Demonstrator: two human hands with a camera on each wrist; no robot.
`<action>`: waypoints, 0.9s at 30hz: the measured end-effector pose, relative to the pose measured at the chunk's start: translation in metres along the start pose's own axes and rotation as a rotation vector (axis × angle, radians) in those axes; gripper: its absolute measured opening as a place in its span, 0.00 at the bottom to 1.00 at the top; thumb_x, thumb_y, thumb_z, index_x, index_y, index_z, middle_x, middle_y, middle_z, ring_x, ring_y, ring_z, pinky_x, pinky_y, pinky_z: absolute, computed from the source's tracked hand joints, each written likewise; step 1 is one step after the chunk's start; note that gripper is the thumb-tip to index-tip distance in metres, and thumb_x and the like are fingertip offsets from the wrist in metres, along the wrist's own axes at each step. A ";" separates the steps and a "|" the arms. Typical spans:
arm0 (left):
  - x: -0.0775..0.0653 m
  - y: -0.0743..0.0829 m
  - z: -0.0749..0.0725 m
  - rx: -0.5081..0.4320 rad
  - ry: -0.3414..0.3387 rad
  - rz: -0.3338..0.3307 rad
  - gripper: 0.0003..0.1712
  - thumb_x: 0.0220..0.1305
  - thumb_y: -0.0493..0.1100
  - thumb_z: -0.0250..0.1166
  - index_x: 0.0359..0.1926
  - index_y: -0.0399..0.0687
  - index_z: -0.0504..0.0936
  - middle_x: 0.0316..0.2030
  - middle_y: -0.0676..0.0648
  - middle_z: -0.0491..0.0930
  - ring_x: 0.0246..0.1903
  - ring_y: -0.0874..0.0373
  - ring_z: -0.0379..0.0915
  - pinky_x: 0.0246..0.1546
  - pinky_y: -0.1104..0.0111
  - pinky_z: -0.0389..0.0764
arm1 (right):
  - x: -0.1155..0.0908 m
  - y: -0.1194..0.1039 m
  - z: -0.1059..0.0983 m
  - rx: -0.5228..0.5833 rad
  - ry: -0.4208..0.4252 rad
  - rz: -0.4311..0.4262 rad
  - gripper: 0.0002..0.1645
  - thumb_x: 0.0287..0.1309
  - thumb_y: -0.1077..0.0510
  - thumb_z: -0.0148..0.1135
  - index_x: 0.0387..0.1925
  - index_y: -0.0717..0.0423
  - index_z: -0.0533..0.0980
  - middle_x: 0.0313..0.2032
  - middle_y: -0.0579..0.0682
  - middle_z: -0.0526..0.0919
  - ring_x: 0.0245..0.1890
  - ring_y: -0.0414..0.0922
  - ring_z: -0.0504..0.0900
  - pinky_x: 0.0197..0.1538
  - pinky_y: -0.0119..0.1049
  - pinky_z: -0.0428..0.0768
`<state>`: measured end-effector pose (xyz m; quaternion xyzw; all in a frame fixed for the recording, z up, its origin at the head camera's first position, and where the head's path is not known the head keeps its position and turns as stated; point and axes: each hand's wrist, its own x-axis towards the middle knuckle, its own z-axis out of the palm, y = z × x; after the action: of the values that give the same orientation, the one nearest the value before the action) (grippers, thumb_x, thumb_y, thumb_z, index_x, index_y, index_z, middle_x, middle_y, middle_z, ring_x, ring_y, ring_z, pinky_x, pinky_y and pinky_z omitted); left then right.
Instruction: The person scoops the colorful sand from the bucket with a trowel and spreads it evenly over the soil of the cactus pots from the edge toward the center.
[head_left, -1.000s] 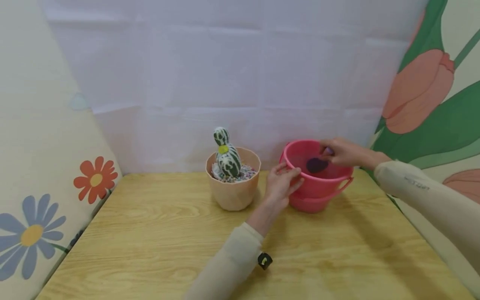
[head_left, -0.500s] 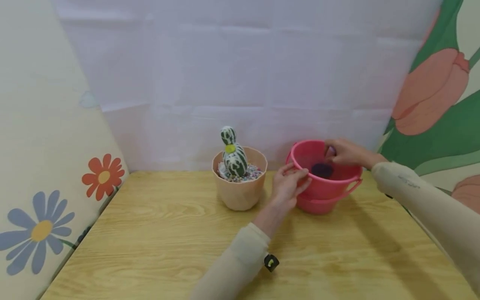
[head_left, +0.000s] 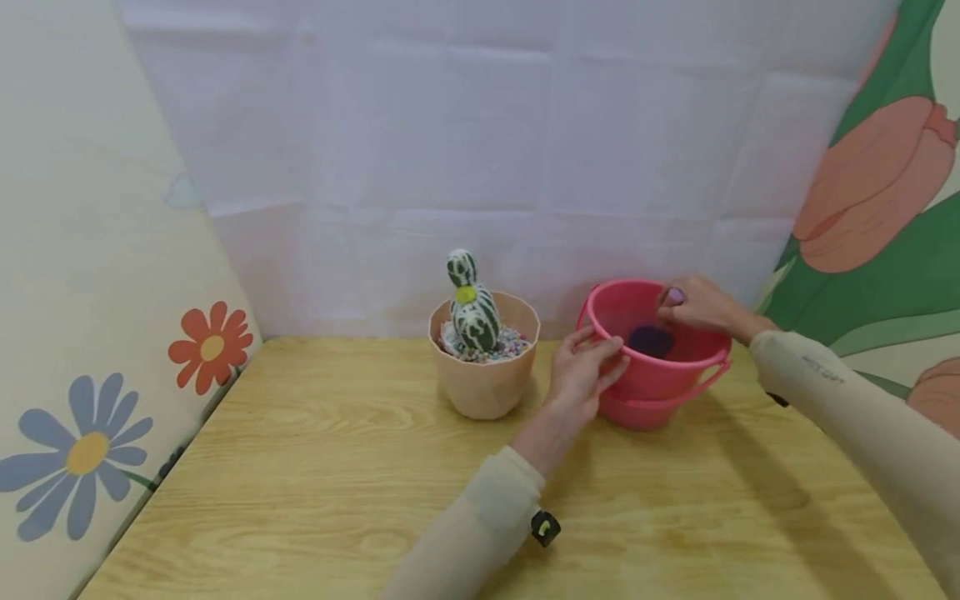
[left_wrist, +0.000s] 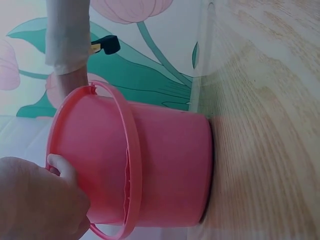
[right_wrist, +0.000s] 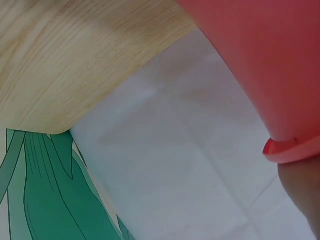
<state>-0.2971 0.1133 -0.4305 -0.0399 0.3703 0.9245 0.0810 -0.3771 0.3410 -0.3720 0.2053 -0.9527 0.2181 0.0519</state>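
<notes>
The pink bucket (head_left: 663, 382) stands upright on the table, its handle hanging down in front. My left hand (head_left: 579, 371) grips the near-left rim, with the thumb at the rim in the left wrist view, where the bucket (left_wrist: 172, 160) fills the middle. Over the back-right rim reaches my right hand (head_left: 699, 305), holding a tool by its purple handle (head_left: 676, 296). A dark oval head (head_left: 650, 342) sits inside the bucket; its exact kind cannot be made out. In the right wrist view, only the bucket's outer wall (right_wrist: 270, 60) and part of the hand (right_wrist: 300, 187) show.
Left of the bucket stands a peach pot (head_left: 483, 387) with a green-and-white striped cactus (head_left: 476, 323) in multicoloured gravel (head_left: 510, 343). A white sheet (head_left: 420, 150) hangs behind the wooden table (head_left: 322, 467). Painted flower walls rise on both sides.
The head view has shifted a little, so everything sits further right. My right hand has moved slightly within the bucket and its handle end shows more. My left hand keeps its place on the rim.
</notes>
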 end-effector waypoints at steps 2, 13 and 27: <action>0.000 -0.001 -0.001 -0.002 -0.012 -0.008 0.24 0.58 0.25 0.71 0.55 0.35 0.75 0.42 0.39 0.82 0.37 0.52 0.83 0.44 0.58 0.87 | 0.000 -0.001 0.001 0.006 0.001 0.030 0.11 0.64 0.60 0.63 0.31 0.62 0.87 0.25 0.47 0.87 0.31 0.44 0.85 0.40 0.37 0.81; -0.004 -0.004 0.001 0.049 -0.115 -0.077 0.11 0.72 0.34 0.62 0.50 0.38 0.70 0.35 0.43 0.78 0.34 0.50 0.79 0.40 0.43 0.86 | -0.003 -0.003 0.007 0.207 0.009 0.168 0.15 0.67 0.63 0.55 0.37 0.74 0.81 0.26 0.58 0.87 0.26 0.52 0.88 0.31 0.33 0.86; 0.000 0.000 0.003 -0.074 -0.061 -0.092 0.05 0.73 0.37 0.60 0.36 0.46 0.75 0.28 0.50 0.72 0.31 0.58 0.72 0.46 0.16 0.58 | -0.009 -0.024 0.011 0.388 0.029 0.234 0.17 0.65 0.63 0.51 0.35 0.76 0.80 0.25 0.61 0.86 0.25 0.50 0.87 0.33 0.39 0.87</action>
<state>-0.2976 0.1154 -0.4282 -0.0318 0.3308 0.9337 0.1329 -0.3590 0.3202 -0.3747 0.0963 -0.9094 0.4046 -0.0006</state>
